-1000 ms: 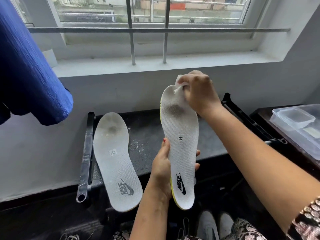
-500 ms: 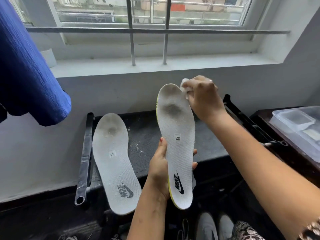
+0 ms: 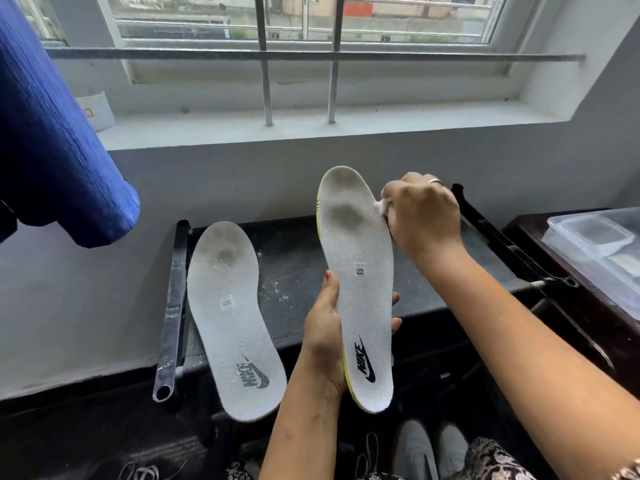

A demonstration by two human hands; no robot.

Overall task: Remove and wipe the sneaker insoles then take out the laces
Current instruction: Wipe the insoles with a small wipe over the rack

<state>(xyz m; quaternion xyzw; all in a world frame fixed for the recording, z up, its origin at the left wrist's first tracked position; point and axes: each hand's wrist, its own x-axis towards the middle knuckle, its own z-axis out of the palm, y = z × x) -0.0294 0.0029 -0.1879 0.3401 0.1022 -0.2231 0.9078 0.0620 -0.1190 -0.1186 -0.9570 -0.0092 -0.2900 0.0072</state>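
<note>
**The stain lies to the left of your wiping fingers**

Your left hand (image 3: 325,337) holds the held insole (image 3: 358,289) upright in front of you. The thumb lies along its left edge, and the fingers are curled round from behind, so only the tips show at the right edge. The long axis runs from the heel, low and near you, up to the toe, which points toward the window.

Your right hand (image 3: 424,216) is at the right edge of the toe part. Its fingers are curled and pinch a small white wipe (image 3: 383,204), which touches the insole edge. The dark stain sits just to the left of these fingers, so I judge that the next stroke goes leftward across the toe area. The right hand is the nearer one.

The second insole (image 3: 232,317) lies flat on the black rack (image 3: 298,258), heel toward you.

At the right a clear plastic box (image 3: 568,244) stands on a dark table. It holds a smaller clear tub and something pale that I cannot identify.

The sneakers (image 3: 415,448) stand below, near your knees.
</note>
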